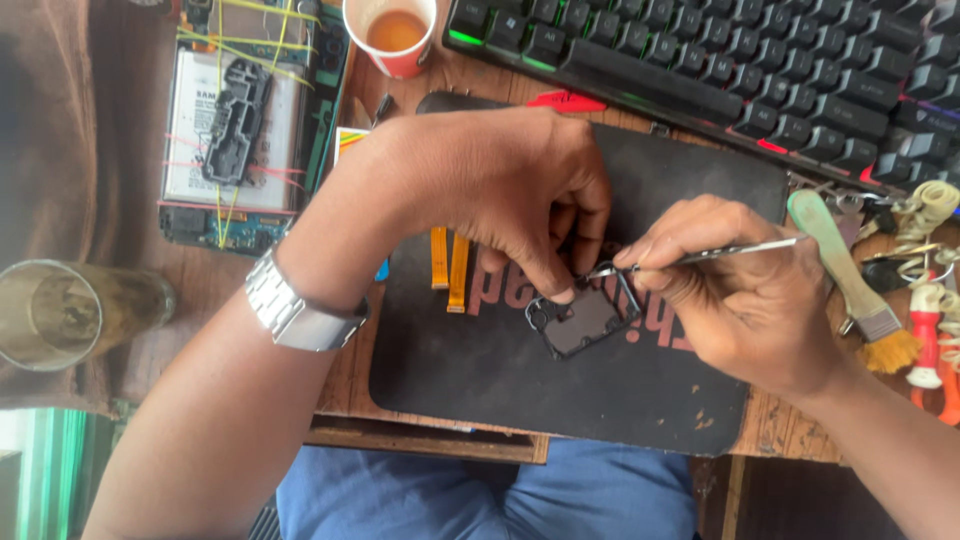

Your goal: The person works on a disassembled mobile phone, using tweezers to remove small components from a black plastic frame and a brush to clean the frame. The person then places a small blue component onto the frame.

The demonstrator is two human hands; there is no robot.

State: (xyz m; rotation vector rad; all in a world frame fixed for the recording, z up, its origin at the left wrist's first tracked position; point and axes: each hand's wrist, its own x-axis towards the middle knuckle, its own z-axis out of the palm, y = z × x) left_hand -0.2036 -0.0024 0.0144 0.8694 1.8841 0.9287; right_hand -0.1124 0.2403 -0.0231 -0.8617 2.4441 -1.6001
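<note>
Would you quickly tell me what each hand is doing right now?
Left hand: fingers pressing down on the small black part.
Right hand: closed on the thin metal tool.

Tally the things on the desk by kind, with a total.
Keyboard: 1
Black mat: 1
Opened phone: 1
Small black frame: 1
Orange ribbon cables: 2
Tweezers: 1
Brush: 1
Cup of tea: 1
Glass: 1
Total: 10

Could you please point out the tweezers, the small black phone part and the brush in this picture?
tweezers (720, 252), head view, middle of the metal shaft.
small black phone part (583, 322), head view, its flat centre.
brush (888, 350), head view, yellow bristles.
</note>
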